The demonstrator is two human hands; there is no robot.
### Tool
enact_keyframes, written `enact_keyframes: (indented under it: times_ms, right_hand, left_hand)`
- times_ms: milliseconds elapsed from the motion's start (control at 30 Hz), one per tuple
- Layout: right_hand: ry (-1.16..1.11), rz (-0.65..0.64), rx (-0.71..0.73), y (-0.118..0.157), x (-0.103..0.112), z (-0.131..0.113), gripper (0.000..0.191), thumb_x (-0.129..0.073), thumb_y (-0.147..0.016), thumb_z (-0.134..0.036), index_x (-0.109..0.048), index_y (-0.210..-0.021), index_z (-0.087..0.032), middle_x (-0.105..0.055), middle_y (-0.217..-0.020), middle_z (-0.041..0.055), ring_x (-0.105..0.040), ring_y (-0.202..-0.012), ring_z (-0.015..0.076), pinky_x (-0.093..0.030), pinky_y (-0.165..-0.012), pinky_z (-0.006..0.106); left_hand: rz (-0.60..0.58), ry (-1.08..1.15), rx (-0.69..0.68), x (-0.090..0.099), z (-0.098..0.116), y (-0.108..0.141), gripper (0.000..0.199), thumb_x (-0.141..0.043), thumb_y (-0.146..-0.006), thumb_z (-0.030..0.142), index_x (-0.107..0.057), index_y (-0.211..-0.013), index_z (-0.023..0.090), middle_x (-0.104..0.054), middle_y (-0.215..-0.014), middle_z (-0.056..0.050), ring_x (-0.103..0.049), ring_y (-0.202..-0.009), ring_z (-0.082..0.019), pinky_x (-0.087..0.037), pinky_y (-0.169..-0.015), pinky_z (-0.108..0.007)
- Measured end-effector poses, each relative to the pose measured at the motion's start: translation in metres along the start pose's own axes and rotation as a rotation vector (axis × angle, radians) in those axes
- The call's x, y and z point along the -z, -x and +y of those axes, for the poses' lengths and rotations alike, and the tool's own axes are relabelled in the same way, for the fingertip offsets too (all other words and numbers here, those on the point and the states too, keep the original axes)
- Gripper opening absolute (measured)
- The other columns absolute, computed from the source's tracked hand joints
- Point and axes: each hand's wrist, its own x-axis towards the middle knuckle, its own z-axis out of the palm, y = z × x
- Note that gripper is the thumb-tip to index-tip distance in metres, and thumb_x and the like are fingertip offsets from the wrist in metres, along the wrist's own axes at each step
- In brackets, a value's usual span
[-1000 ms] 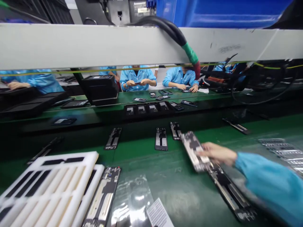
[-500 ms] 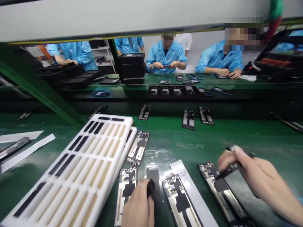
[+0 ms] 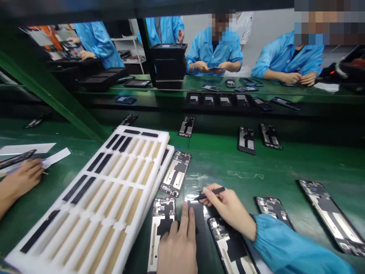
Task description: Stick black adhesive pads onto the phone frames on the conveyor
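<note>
My left hand lies with two fingers stretched out, their tips pressing on a clear film with a dark strip. A pair of black tweezers is pinched in my right hand, its tip pointing left, close above the film and just beyond my left fingertips. Beside my left hand is an opened phone with its board showing. Another opened phone sits below my right wrist, partly covered by the sleeve. Above the film rests a further opened phone.
Left stands a white foam tray with black strips in some slots, stacked on another. A co-worker's hand touches white paper strips at far left. More opened phones lie right and ahead. Beyond the ledge, people in blue handle phones.
My right hand has left the phone at right and come over the film with tweezers. My left hand no longer pinches a black piece; its fingers are stretched. A co-worker's hand has appeared at left.
</note>
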Motion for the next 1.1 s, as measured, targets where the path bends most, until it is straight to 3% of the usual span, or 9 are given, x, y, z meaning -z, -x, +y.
enact_keyframes:
  times_ms: [100,167,233,267,367,467,767,933,1100]
  right_hand:
    - [0.011,-0.01,0.021,0.0,-0.004,-0.008,0.041,-0.053,-0.097,-0.055,-0.071,-0.094,-0.018,-0.078,-0.091,0.0087,-0.076,-0.084,0.0228,-0.061,-0.079,0.032]
    - [0.016,0.015,0.043,0.007,0.004,-0.023,0.044,-0.052,-0.098,-0.055,-0.075,-0.094,-0.018,-0.078,-0.1,0.0106,-0.076,-0.088,0.0233,-0.062,-0.081,0.032]
    - [0.023,0.109,0.09,0.022,0.019,-0.04,0.045,-0.053,-0.098,-0.053,-0.079,-0.086,-0.019,-0.077,-0.104,0.0112,-0.076,-0.09,0.0232,-0.062,-0.083,0.031]
    - [0.015,0.172,0.124,0.031,0.026,-0.048,0.044,-0.054,-0.098,-0.052,-0.08,-0.084,-0.02,-0.077,-0.103,0.0106,-0.076,-0.09,0.0227,-0.062,-0.082,0.029]
    - [-0.024,0.275,0.175,0.057,0.04,-0.064,0.034,-0.059,-0.097,-0.047,-0.081,-0.089,-0.023,-0.077,-0.098,0.0074,-0.076,-0.085,0.0197,-0.063,-0.079,0.024]
    - [-0.031,0.223,0.132,0.069,0.038,-0.066,0.035,-0.06,-0.096,-0.049,-0.082,-0.09,-0.023,-0.078,-0.096,0.0081,-0.077,-0.085,0.0197,-0.063,-0.076,0.02]
    - [-0.283,0.169,0.025,0.068,0.032,-0.062,0.033,-0.063,-0.093,-0.053,-0.078,-0.089,-0.023,-0.079,-0.089,0.0093,-0.079,-0.073,0.0241,-0.066,-0.071,0.03]
    - [-0.096,0.241,0.158,0.072,0.038,-0.064,0.031,-0.059,-0.096,-0.048,-0.079,-0.086,-0.026,-0.077,-0.089,0.0065,-0.078,-0.073,0.021,-0.066,-0.068,0.025]
    - [0.171,0.256,0.321,0.079,0.04,-0.059,0.024,-0.056,-0.099,-0.037,-0.079,-0.092,-0.032,-0.079,-0.089,0.0035,-0.077,-0.08,0.021,-0.065,-0.07,0.024]
  left_hand:
    - [-0.039,0.098,0.017,-0.001,-0.001,-0.001,0.072,-0.042,-0.07,-0.004,-0.056,-0.14,0.008,-0.048,-0.152,-0.01,-0.071,-0.088,-0.027,-0.061,-0.056,-0.037]
    - [-0.039,0.306,0.105,0.001,-0.002,-0.002,0.068,-0.037,-0.076,-0.003,-0.054,-0.141,0.008,-0.052,-0.15,-0.013,-0.07,-0.101,-0.031,-0.062,-0.069,-0.042]
    - [0.009,0.709,0.269,0.006,-0.004,-0.003,0.056,-0.034,-0.089,0.005,-0.051,-0.142,0.012,-0.061,-0.141,-0.015,-0.067,-0.109,-0.029,-0.059,-0.083,-0.041]
    - [0.016,0.978,0.357,0.009,-0.004,-0.003,0.049,-0.034,-0.096,0.014,-0.048,-0.143,0.016,-0.066,-0.133,-0.015,-0.069,-0.101,-0.025,-0.058,-0.082,-0.037]
    - [-0.129,1.876,0.479,0.022,-0.001,-0.006,0.04,-0.044,-0.1,0.041,-0.048,-0.136,0.024,-0.072,-0.102,-0.009,-0.053,-0.052,-0.009,-0.044,-0.051,-0.023]
    - [-0.259,2.409,0.42,0.034,0.008,-0.008,0.035,-0.059,-0.094,0.042,-0.057,-0.122,0.021,-0.068,-0.085,-0.004,-0.04,-0.045,-0.003,-0.03,-0.044,-0.019]
    - [-0.279,2.549,0.395,0.049,0.023,-0.01,0.026,-0.062,-0.094,0.036,-0.062,-0.115,0.02,-0.067,-0.085,-0.003,-0.045,-0.047,-0.003,-0.03,-0.045,-0.019]
    - [-0.227,2.559,0.336,0.049,0.027,-0.013,0.03,-0.067,-0.091,0.038,-0.065,-0.115,0.02,-0.067,-0.089,-0.004,-0.046,-0.047,-0.003,-0.029,-0.043,-0.018]
    - [-0.204,2.51,0.441,0.048,0.035,-0.017,0.028,-0.068,-0.09,0.041,-0.065,-0.108,0.02,-0.067,-0.084,-0.001,-0.04,-0.043,0.0,-0.026,-0.04,-0.016]
